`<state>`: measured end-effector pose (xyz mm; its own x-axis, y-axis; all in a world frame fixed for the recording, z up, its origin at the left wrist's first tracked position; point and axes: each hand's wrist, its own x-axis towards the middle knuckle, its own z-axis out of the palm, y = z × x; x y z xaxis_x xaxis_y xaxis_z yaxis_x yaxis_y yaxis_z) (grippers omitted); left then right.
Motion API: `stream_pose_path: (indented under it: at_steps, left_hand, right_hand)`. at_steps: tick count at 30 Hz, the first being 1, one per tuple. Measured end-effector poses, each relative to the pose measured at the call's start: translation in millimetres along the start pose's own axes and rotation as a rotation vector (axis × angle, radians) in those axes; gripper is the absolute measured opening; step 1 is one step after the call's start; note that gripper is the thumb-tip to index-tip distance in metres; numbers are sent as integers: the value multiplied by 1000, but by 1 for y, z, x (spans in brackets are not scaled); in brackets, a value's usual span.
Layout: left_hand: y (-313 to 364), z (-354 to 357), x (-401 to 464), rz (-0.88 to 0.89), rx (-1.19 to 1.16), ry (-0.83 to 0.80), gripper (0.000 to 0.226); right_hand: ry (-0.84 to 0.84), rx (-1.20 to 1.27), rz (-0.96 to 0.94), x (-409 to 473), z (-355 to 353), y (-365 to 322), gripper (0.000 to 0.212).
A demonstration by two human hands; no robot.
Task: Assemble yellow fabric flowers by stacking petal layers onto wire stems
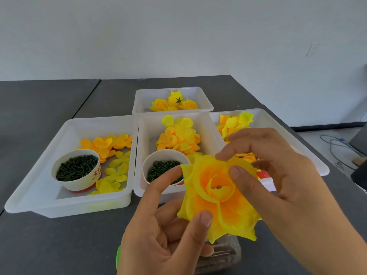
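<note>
A layered yellow fabric flower (218, 197) with an orange heart is held up in front of me, above the dark table. My left hand (168, 235) grips it from the lower left, thumb on the bottom petal and index finger at the upper left edge. My right hand (278, 179) pinches the upper right petals between thumb and fingers. Any stem under the flower is hidden.
Four white trays stand behind: a left tray (39, 175) with petals and a cup of dark pegs (76, 169), a middle tray (147, 135) with petals and a cup of dark rings (160, 169), a right tray (309, 153), and a far tray (143, 102) with finished flowers. A clear container (222, 257) sits below my hands.
</note>
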<state>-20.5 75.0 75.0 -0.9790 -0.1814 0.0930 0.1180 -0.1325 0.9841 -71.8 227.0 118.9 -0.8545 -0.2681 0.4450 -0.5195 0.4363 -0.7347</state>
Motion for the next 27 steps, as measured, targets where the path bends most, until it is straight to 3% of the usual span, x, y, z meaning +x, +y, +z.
stream_pose_path:
  at_steps: [10, 15, 18, 22, 27]
  left_hand:
    - [2, -4, 1, -23, -83, 38, 57]
    - [-2, -2, 0, 199, 22, 58, 40]
    - [-4, -3, -2, 237, 78, 62, 28]
    - [-6, -5, -2, 193, 169, 93, 36]
    - [-4, -1, 1, 147, 212, 93, 39]
  right_hand:
    - [19, 74, 12, 2, 7, 13, 22]
    - [-2, 162, 69, -5, 4, 7, 25]
    - [-9, 167, 93, -6, 6, 4, 28]
    - [59, 133, 91, -7, 12, 6, 14]
    - [67, 131, 94, -8, 17, 7, 18]
